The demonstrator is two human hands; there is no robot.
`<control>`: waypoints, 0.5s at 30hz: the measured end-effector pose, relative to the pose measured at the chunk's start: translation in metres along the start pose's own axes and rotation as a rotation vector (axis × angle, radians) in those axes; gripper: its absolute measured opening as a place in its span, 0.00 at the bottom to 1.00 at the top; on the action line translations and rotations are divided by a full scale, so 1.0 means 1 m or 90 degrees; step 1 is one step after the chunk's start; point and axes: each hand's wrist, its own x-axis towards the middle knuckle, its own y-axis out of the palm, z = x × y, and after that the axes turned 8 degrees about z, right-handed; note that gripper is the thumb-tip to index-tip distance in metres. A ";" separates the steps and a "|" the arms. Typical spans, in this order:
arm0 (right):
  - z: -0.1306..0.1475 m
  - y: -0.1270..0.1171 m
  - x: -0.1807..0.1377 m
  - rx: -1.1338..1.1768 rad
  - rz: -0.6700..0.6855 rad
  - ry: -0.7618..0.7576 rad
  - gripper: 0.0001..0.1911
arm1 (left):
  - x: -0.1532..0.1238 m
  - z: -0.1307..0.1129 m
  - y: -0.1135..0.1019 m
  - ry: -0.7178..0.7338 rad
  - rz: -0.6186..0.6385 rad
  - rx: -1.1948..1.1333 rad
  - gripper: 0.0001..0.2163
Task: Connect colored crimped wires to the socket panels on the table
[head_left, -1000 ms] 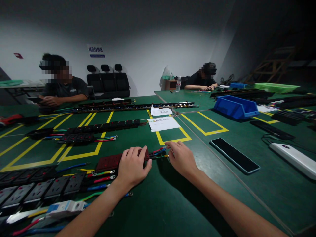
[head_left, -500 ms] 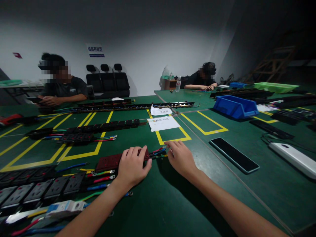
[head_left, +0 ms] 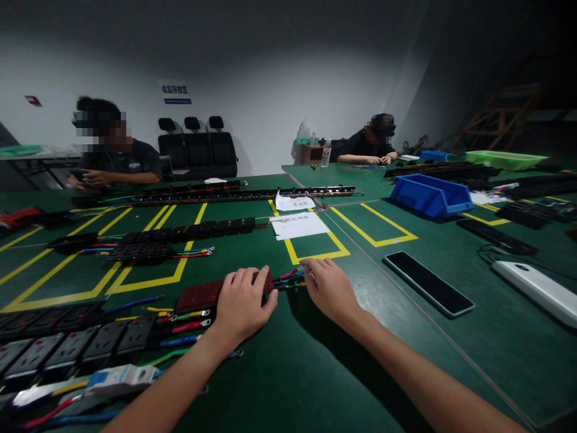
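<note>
My left hand (head_left: 241, 302) lies over the right part of a dark red socket strip (head_left: 197, 294), its fingers bent across the top and the thumb on the near side. Coloured wires with ring terminals (head_left: 288, 277) come out of the strip's right end. Close to those wire ends, my right hand (head_left: 331, 290) rests on the table with loosely curved fingers and nothing visible in it. Whether its fingertips touch the terminals, I cannot tell. Left of my left forearm lie black socket strips (head_left: 92, 344) with wires ending in ring terminals.
The green table (head_left: 270, 385) bears yellow tape outlines. Labelled paper sheets (head_left: 300, 226) and long black strips (head_left: 198, 230) lie beyond my hands. On the right are a phone (head_left: 428, 282), a white power bank (head_left: 536, 291) and a blue bin (head_left: 430, 195). Two people sit across the table.
Both my hands and the red socket strip stay in place. The person at the left has drawn their hands and the dark object in them slightly to the right.
</note>
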 end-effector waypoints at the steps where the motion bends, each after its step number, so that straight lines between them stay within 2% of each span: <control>1: 0.000 0.000 0.000 -0.003 0.009 -0.003 0.18 | 0.000 0.000 0.000 0.000 0.000 0.001 0.24; 4: 0.000 0.000 0.000 -0.007 0.015 -0.004 0.18 | 0.000 0.000 0.001 -0.002 -0.002 0.005 0.24; 8: 0.000 0.000 -0.001 -0.004 -0.021 -0.001 0.19 | -0.001 0.000 0.002 -0.003 0.002 0.007 0.24; 12: 0.000 0.000 -0.001 -0.012 0.006 -0.008 0.17 | -0.001 0.000 0.001 -0.002 0.005 0.008 0.25; 15: 0.001 -0.001 -0.001 -0.006 -0.006 -0.004 0.18 | 0.000 -0.001 0.000 -0.004 0.004 0.005 0.24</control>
